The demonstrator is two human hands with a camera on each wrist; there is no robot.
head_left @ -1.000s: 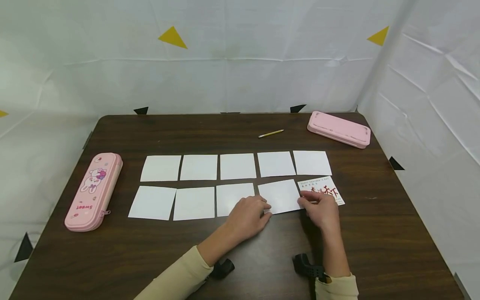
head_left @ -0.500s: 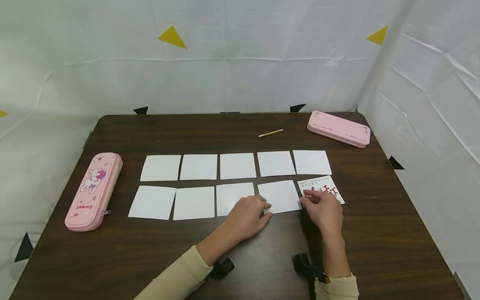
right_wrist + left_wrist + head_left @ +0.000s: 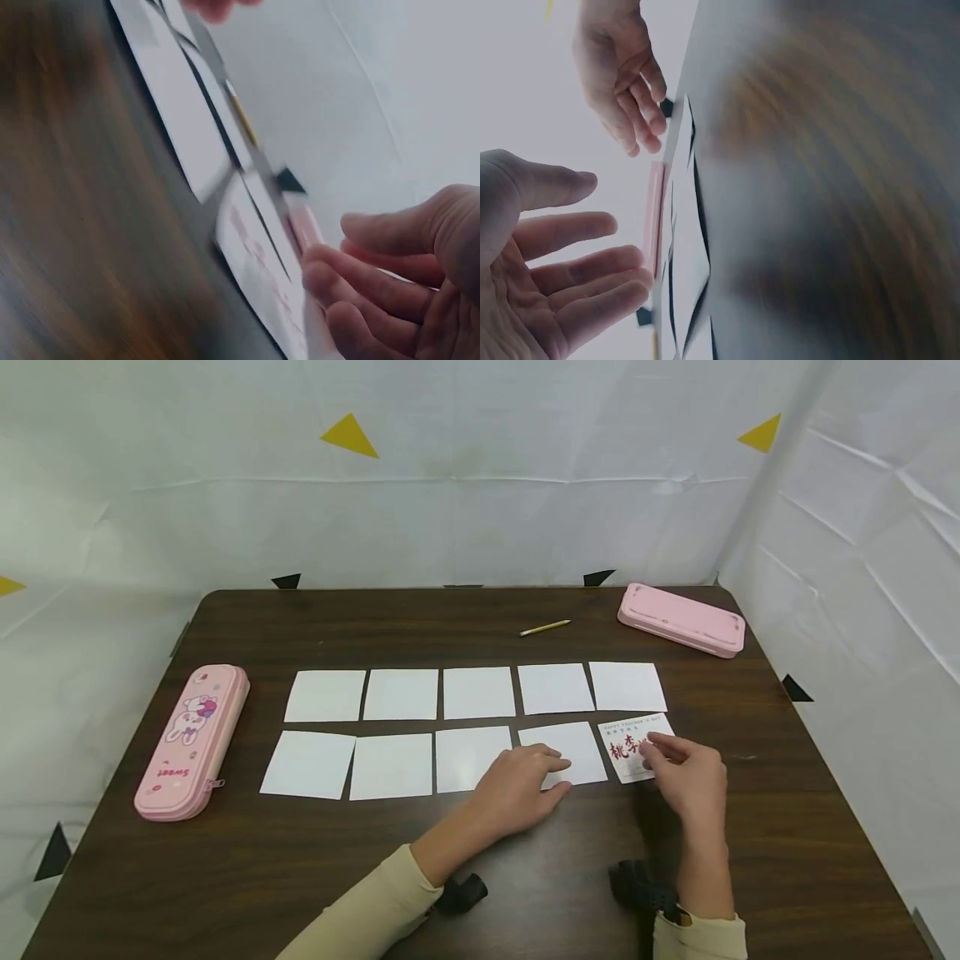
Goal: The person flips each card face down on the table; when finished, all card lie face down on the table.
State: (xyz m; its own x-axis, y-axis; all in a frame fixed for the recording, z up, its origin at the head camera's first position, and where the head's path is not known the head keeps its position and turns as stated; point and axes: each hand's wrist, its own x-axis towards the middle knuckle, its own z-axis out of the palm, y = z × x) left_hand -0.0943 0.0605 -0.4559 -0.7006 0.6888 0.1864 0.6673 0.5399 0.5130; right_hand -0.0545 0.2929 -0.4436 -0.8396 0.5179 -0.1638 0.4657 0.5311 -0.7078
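Note:
In the head view, a printed card [image 3: 617,756] with red lettering ends the near row of cards on the right. My right hand [image 3: 693,785] is over its right part and hides some of the lettering. In the right wrist view, the fingers [image 3: 375,281] of that hand are loosely bent beside the printed card [image 3: 251,262], with nothing between them and the thumb. My left hand [image 3: 517,785] hovers low over the near edge of the blank white card [image 3: 581,747] beside it. Its fingers [image 3: 585,270] are spread and relaxed in the left wrist view, holding nothing.
Several more blank white cards [image 3: 390,767] lie in two rows on the dark wooden table [image 3: 570,893]. One pink pencil case [image 3: 191,743] lies at the left, another pink case [image 3: 682,620] at the back right. A pencil [image 3: 545,628] lies behind the cards.
Both hands have shifted to the right, the right hand farther. It has come off the printed card's left part, so more red lettering shows. The cards keep their places.

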